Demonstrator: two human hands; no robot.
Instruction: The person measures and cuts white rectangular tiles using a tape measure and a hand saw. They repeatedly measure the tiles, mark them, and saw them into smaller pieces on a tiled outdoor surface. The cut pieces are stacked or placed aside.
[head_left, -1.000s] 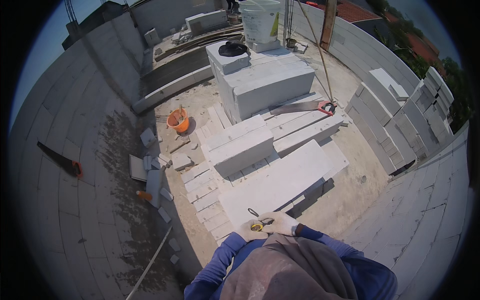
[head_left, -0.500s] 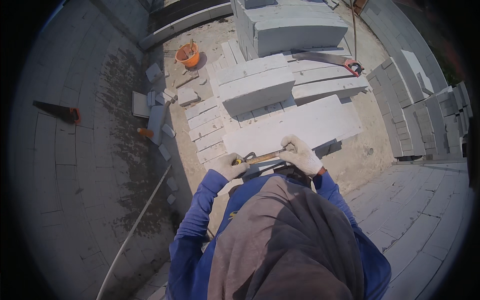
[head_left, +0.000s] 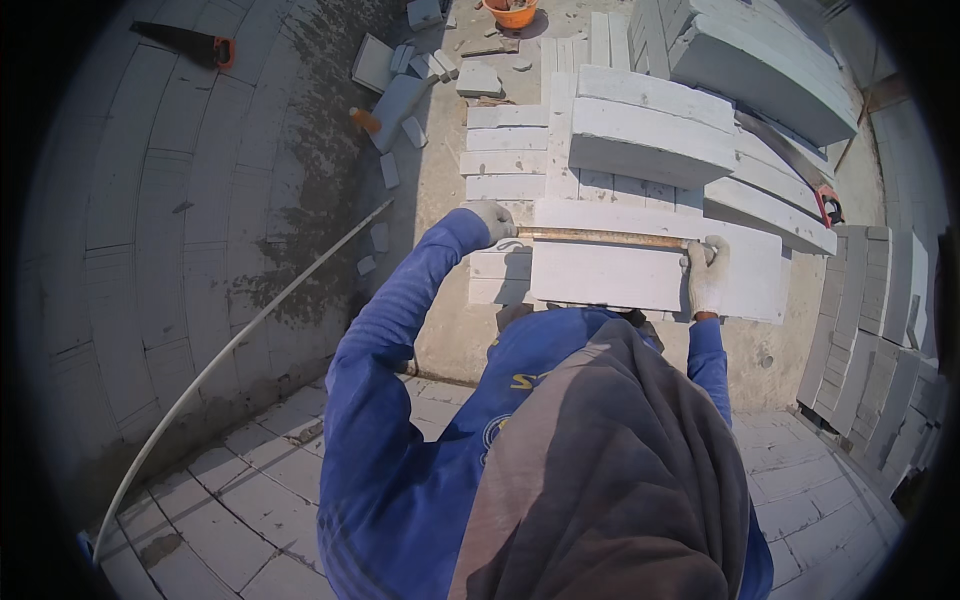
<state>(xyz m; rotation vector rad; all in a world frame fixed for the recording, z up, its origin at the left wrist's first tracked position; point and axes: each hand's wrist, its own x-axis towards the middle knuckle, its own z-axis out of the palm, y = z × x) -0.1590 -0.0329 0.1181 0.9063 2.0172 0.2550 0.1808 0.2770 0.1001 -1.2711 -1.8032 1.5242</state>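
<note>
A long white block (head_left: 600, 280) lies flat in front of me. Across its top, a worn yellowish measuring tape (head_left: 605, 237) is stretched between my two gloved hands. My left hand (head_left: 492, 222) is closed at the tape's left end, just past the block's left edge; the tape's case is mostly hidden there, with a strap loop hanging below. My right hand (head_left: 709, 270) pinches the other end above the block's right part, its shadow falling on the block.
Stacked white blocks (head_left: 650, 125) stand beyond, with a handsaw (head_left: 825, 203) on them at right. Another handsaw (head_left: 215, 50) rests at far left. An orange bucket (head_left: 512, 14), block offcuts (head_left: 480, 80) and an orange bottle (head_left: 365, 120) lie farther off. A pale pole (head_left: 235, 345) leans at left.
My hands have moved apart, and a longer length of tape now spans them. The left hand has gone outward past the block's edge. My view has shifted, too.
</note>
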